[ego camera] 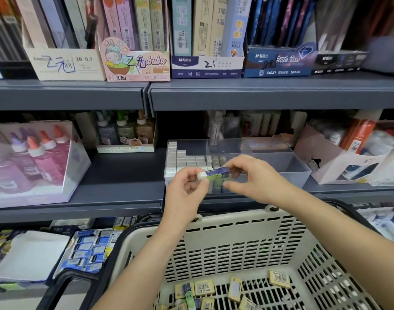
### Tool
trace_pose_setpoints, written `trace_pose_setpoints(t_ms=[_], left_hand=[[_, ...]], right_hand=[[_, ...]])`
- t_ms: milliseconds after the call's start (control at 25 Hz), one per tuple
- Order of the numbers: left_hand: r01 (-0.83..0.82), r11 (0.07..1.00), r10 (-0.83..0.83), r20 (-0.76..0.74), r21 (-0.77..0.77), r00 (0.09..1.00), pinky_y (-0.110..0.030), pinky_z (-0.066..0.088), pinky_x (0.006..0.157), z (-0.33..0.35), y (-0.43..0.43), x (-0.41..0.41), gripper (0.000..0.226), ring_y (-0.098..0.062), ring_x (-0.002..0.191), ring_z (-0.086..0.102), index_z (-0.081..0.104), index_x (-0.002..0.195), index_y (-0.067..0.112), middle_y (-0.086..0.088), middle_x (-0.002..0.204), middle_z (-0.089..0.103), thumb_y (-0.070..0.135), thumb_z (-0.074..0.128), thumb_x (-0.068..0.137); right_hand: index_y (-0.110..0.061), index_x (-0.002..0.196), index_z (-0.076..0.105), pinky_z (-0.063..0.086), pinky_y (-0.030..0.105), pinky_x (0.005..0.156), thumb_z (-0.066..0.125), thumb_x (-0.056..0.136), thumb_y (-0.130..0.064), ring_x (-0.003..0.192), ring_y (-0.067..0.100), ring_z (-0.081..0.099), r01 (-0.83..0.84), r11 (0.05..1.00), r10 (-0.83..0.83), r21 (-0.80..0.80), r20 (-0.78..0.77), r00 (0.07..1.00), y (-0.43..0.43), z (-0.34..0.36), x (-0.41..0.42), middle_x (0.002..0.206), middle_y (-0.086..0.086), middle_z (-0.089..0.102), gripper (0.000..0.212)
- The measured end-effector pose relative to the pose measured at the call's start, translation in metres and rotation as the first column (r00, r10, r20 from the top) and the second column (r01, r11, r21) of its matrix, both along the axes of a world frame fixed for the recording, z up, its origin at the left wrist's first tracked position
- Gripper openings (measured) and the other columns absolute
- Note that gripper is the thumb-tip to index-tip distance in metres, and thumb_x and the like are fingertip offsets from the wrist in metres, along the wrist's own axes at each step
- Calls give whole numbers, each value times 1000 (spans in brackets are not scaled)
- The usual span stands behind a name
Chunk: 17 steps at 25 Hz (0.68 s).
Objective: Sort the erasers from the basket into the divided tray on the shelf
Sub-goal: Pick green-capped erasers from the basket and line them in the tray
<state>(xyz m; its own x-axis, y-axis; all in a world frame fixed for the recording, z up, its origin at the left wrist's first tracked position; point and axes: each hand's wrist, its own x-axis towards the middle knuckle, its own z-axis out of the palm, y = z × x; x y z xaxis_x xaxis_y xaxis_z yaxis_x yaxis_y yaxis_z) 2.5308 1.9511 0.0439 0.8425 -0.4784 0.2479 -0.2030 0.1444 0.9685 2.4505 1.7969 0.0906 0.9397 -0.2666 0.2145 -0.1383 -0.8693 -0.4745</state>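
Basket (236, 238) below and before shelf (124, 173), loose erasers (205, 287) in its bottom. Divided tray (299, 173) on shelf, stacked erasers (187, 162) in its left compartment. Left hand (187, 193) and right hand (256, 177) hold an eraser (216, 172) before tray.

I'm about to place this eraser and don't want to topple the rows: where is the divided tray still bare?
Bare: in the divided tray, the front right compartment, bordered by the eraser rows and the right wall; also the rear middle compartment behind those rows. Crowded: the left side, packed with rows.
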Motion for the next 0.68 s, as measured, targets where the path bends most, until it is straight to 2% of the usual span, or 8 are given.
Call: trace_pose_setpoints(t_ms=[120, 240, 400, 480, 520, 600, 680], left_hand=[[6, 999, -9, 58, 47, 998, -13, 48, 64, 1, 2, -1, 25, 0, 64, 53, 61, 84, 27, 14, 75, 61, 3, 64, 83], [18, 995, -27, 93, 98, 995, -11, 46, 63, 1, 1, -4, 22, 0, 65, 50, 63, 83, 27, 8, 77, 60, 5, 66, 83], [41, 996, -47, 73, 77, 996, -14, 48, 68, 4, 0, -6, 20, 1, 69, 55, 65, 87, 27, 8, 80, 63, 8, 67, 83], [49, 997, -52, 53, 62, 997, -18, 51, 70, 5, 1, -6, 23, 2, 72, 57, 64, 91, 29, 8, 84, 63, 7, 65, 85], [29, 998, -32, 59, 51, 998, -17, 51, 71, 5, 2, -6, 25, 2, 73, 57, 62, 93, 30, 8, 86, 63, 6, 64, 85], [-101, 994, 95, 118, 46, 988, -13, 48, 71, 5, 6, -3, 29, 4, 75, 55, 58, 94, 34, 10, 90, 61, 6, 61, 87], [-285, 956, 270, 178, 66, 946, -16, 46, 73, 4, 11, 5, 31, -4, 83, 54, 54, 93, 40, 14, 95, 56, 10, 59, 87]], right_hand=[[-25, 113, 63, 33, 22, 80, 71, 78, -37, 91, 7, 43, -2, 974, 30, -225, 120, 992, 6, 6, -1, 97, -11, 47, 38], [-23, 111, 65, 38, 27, 83, 68, 81, -36, 95, 13, 48, -67, 943, 109, -327, 111, 988, 14, 7, 0, 101, -6, 54, 34], [-23, 111, 59, 49, 33, 79, 62, 86, -30, 82, 9, 57, -141, 973, 149, -181, 29, 988, 20, 8, 1, 92, -12, 55, 26], [-24, 108, 58, 50, 30, 76, 63, 85, -26, 78, 6, 58, -163, 974, 170, -159, 32, 985, 17, 10, 0, 89, -11, 60, 24], [-25, 106, 60, 50, 25, 74, 65, 83, -24, 75, 4, 59, -138, 980, 150, -142, 73, 986, 12, 13, 1, 84, -13, 61, 24], [-27, 104, 64, 44, 13, 70, 68, 81, -19, 68, -2, 56, 2, 998, 10, -63, 189, 982, -7, 22, 3, 75, -17, 59, 25], [-27, 99, 65, 41, 13, 69, 67, 83, -21, 68, 5, 57, 153, 988, -148, -11, 185, 972, -26, 29, 6, 75, -13, 60, 18]])
